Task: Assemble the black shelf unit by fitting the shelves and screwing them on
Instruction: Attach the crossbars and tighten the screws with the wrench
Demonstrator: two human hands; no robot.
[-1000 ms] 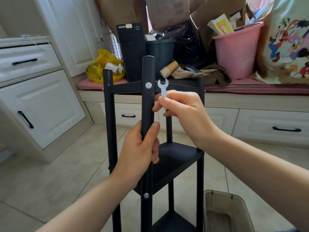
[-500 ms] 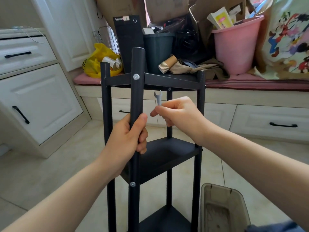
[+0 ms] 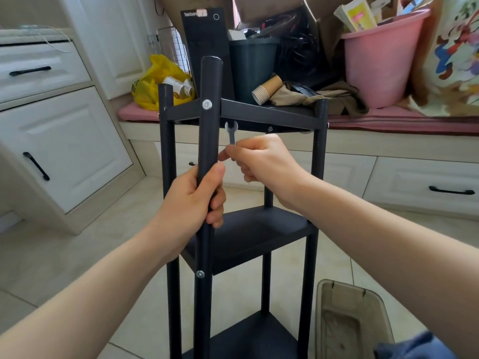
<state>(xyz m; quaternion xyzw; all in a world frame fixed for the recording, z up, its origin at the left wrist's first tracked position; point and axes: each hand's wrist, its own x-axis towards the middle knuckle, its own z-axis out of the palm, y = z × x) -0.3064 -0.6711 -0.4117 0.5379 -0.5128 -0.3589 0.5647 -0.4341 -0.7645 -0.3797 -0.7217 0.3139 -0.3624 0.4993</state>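
Metal wrench (image 3: pixel 231 132) (flat) — round black post (image 3: pixel 210 141)

Tiled floor (image 3: pixel 77 255): black shelf unit (image 3: pixel 259 237) stands upright at centre; translucent plastic tub (image 3: pixel 347 320) near right, just beside the unit's legs.

Far bench, pink cushion (image 3: pixel 388 117), left to right: yellow bag (image 3: pixel 153 81), black computer tower (image 3: pixel 204 40), dark bin (image 3: pixel 251 63), paper cup stack (image 3: pixel 267 90) on its side, brown cloth (image 3: pixel 324 95), pink bucket (image 3: pixel 378 60), cartoon-print bag (image 3: pixel 456 55).
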